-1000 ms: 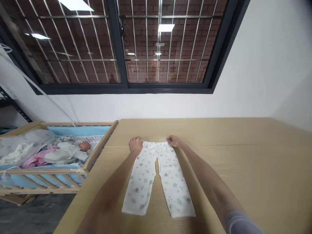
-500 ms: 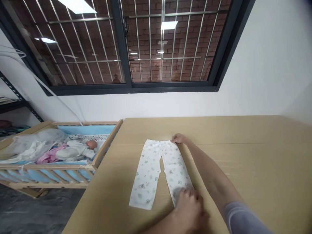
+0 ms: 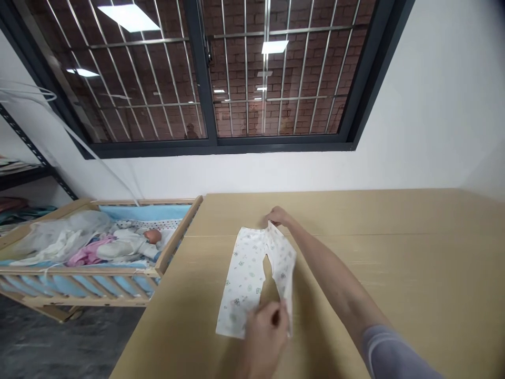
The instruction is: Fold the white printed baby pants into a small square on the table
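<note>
trousers [image 3: 242,271] lie partly lifted on the surface [image 3: 386,295], right hand [image 3: 278,216] pinching a waist corner, blurred left hand [image 3: 267,331] seemingly pinching a leg hem, both best held level and taut to avoid creases.

**No readable lettering in view**

No text, label, brand, number or sign can be read. The white trousers [image 3: 246,263] bear small printed motifs, too blurred to make out as writing. To the left of the trousers, the patterned cloth [image 3: 166,225] inside the wooden crib [image 3: 98,271] shows dark specks, likewise too small to read.
</note>
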`<state>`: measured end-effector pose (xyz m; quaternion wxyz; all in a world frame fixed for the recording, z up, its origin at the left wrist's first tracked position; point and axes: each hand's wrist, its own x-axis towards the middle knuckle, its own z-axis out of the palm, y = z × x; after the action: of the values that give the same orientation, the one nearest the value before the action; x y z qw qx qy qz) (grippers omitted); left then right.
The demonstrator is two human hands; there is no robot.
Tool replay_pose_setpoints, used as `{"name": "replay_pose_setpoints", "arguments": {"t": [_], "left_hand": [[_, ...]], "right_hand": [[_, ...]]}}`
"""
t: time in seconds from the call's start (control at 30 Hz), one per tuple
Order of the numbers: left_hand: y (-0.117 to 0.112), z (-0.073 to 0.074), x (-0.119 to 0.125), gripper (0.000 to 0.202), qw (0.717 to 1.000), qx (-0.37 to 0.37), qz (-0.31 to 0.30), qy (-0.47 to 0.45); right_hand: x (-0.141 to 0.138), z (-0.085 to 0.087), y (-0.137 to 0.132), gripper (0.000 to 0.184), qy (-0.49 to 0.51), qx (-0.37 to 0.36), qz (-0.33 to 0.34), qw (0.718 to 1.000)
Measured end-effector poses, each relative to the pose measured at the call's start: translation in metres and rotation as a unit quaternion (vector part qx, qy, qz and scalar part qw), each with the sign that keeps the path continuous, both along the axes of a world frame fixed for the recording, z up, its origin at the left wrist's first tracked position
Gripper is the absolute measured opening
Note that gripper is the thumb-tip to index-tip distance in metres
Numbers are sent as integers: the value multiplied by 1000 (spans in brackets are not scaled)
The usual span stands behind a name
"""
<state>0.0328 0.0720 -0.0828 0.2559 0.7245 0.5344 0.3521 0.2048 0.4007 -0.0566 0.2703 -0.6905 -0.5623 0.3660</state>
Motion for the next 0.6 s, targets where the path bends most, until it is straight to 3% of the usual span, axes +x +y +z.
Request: {"name": "replay_pose_setpoints", "arguments": {"t": [0.1, 0.23, 0.33, 0.43, 0.6], "left_hand": [[-12, -5, -55, 50, 992, 30, 126, -1], [-24, -27, -105, 49, 971, 45, 199, 124], [-26, -38, -119, 45, 950, 4, 234, 209], [-25, -40, -123, 38, 938, -43, 246, 241], [-26, -39, -127, 35, 924, -82, 259, 268]], "right_hand": [[-43, 6, 9, 14, 14, -5, -8, 1000], [-95, -5, 8, 11, 17, -13, -19, 1000], [-120, -18, 4, 10, 8, -3, -34, 999], [-132, -26, -1, 12, -11, 8, -35, 999], [-139, -23, -17, 18, -43, 53, -11, 998]]}}
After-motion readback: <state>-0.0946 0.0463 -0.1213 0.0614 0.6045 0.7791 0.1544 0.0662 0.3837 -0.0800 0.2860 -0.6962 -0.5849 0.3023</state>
